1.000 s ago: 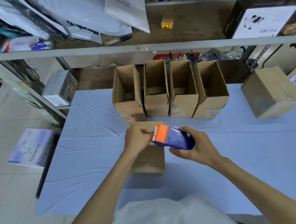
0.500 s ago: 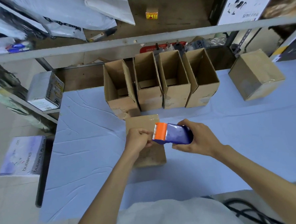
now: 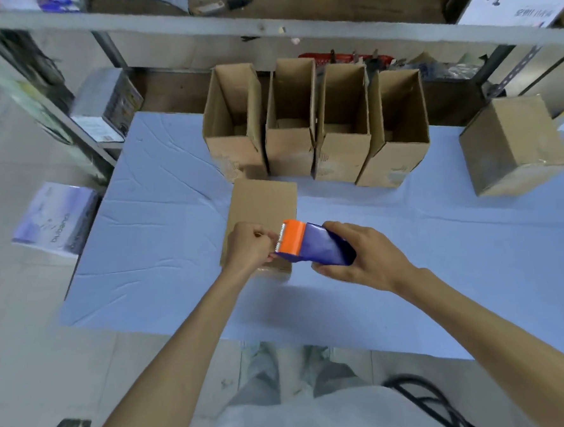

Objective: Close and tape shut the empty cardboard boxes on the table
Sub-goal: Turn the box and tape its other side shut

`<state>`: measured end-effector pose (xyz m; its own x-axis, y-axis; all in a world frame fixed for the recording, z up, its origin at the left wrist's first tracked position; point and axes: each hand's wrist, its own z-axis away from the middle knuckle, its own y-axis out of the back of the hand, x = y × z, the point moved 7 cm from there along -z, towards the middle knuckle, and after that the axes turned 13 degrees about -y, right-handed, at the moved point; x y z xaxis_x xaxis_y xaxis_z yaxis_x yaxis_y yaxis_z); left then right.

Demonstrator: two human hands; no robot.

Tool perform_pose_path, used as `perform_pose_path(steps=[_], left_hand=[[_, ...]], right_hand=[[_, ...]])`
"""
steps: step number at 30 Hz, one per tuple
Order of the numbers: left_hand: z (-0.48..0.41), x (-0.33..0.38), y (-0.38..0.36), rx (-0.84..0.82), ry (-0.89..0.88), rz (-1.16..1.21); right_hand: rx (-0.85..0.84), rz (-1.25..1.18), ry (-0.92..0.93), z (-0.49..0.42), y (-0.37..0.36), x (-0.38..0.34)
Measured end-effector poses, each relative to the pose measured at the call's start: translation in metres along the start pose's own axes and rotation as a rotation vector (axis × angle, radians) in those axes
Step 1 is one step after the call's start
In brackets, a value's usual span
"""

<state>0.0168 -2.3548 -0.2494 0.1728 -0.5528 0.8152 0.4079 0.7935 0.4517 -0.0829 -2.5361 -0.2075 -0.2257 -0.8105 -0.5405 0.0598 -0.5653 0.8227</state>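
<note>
A closed cardboard box [image 3: 262, 203] lies flat on the blue table [image 3: 162, 220] in front of me. Above its near end my right hand [image 3: 362, 258] grips a blue tape dispenser [image 3: 312, 244] with an orange head. My left hand [image 3: 251, 246] has its fingers curled at the dispenser's toothed edge, pinching the tape end there. Behind the flat box several open empty boxes [image 3: 301, 123] stand upright in a row. One closed box [image 3: 514, 143] sits at the far right.
A metal shelf rail [image 3: 262, 26] runs across above the back of the table. Printed cartons [image 3: 107, 102] stand on a low shelf at the left, and another carton [image 3: 56, 219] lies on the floor. A black cable [image 3: 430, 399] lies by my legs.
The view has tilted down and drawn back, showing the table's near edge and my legs. Both hands stay together at the dispenser over the flat box.
</note>
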Motion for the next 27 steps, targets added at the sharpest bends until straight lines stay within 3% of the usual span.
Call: perform_pose_path(steps=[8,11,21,27], left_hand=[[0.015,-0.011,0.012,0.036,-0.068,-0.121],[0.015,-0.020,0.020,-0.061,-0.045,-0.015],[0.030,-0.031,-0.008,-0.058,-0.168,0.078],[0.026,-0.050,-0.016,-0.030,-0.075,0.102]], right_hand=[[0.017,0.057,-0.058,0.042,0.005,0.028],[-0.015,0.063,-0.080,0.053,0.003,0.040],[0.020,0.071,-0.135,0.060,0.008,0.064],[0.003,0.073,-0.133,0.060,0.008,0.067]])
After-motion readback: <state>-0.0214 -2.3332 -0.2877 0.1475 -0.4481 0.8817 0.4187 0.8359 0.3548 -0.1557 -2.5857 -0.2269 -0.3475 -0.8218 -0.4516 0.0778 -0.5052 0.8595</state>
